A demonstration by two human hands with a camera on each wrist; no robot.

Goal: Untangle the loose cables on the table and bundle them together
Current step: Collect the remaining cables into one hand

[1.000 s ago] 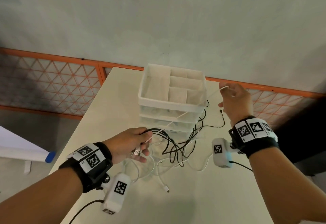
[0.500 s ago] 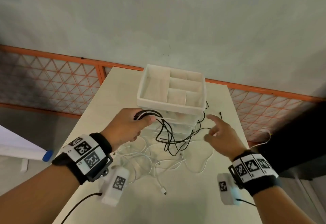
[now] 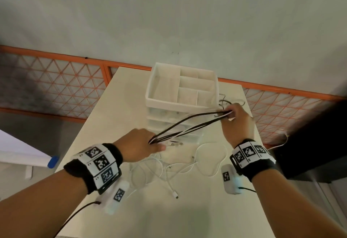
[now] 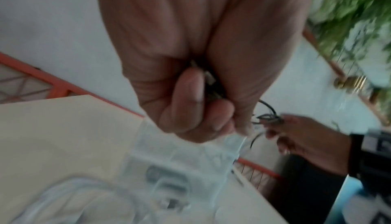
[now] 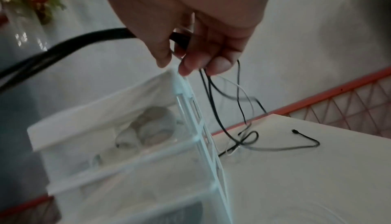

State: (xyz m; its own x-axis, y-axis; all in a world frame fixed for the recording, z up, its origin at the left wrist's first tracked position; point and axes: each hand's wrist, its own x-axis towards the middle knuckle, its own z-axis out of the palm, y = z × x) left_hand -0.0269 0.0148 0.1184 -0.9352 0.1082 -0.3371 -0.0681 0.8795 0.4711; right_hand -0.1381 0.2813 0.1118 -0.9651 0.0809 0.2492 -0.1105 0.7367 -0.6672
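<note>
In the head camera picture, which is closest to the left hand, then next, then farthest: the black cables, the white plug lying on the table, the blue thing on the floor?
1. Black cables: gripped in the left hand.
2. White plug: on the table, toward the viewer.
3. Blue thing: off the table's left edge.

A cream rectangular table (image 3: 206,215) carries a white plastic drawer organiser (image 3: 180,95), loose white charging cables (image 3: 169,170) and thin black cable ends (image 5: 304,141).
</note>
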